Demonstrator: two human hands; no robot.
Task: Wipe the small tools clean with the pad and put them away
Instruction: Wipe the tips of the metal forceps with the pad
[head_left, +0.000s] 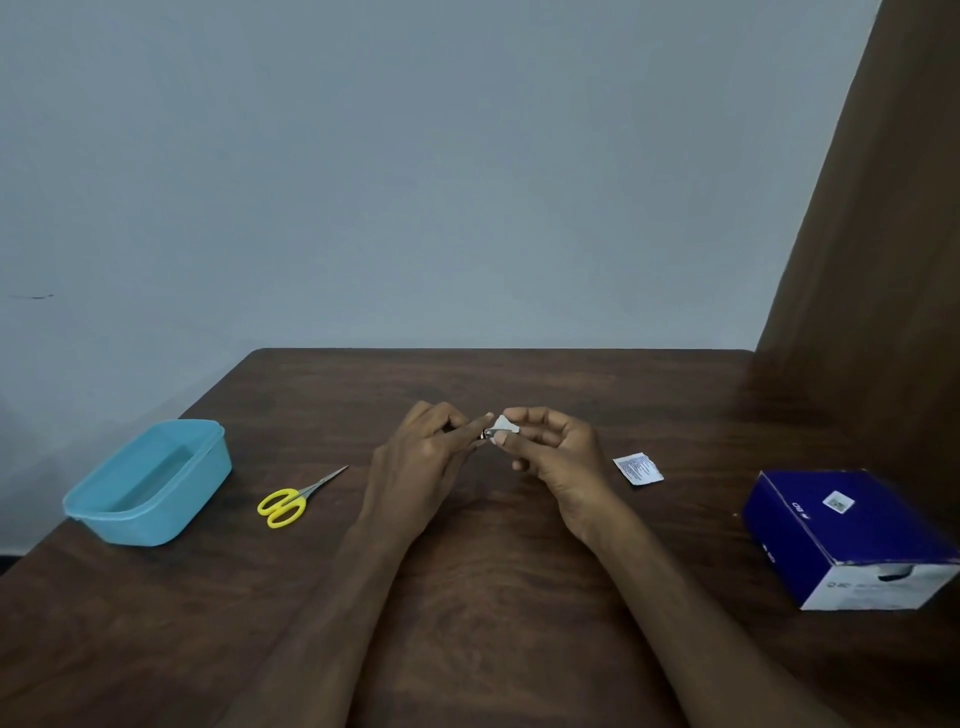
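Sitting at the far left of the table (467, 597), a blue tub (148, 483) stands open, near the left edge. Just right of it lie scissors (296, 499) with yellow handles, flat on the wood, their closed blades pointing up and to the right toward the hands. Over the middle of the table the left hand (421, 457) holds a small metal tool (484, 435); its fingers are curled round the tool, with the forefinger stretched along the top, and only the shiny tip of the tool shows past them, so what kind of tool it is cannot be told. Meeting that tip from the right, the right hand (550, 457) pinches a white pad (506, 425) between thumb and forefinger, the pad touching the tool's end, while its other fingers are loosely bent beneath. Both hands are raised a little above the table, apart from the things lying on it. Right of the right hand a torn white sachet (638, 468) with fine print lies flat. Well to the right, near the table's edge and beside a brown curtain (883, 312), stands a dark blue box (841, 535) with a white end.
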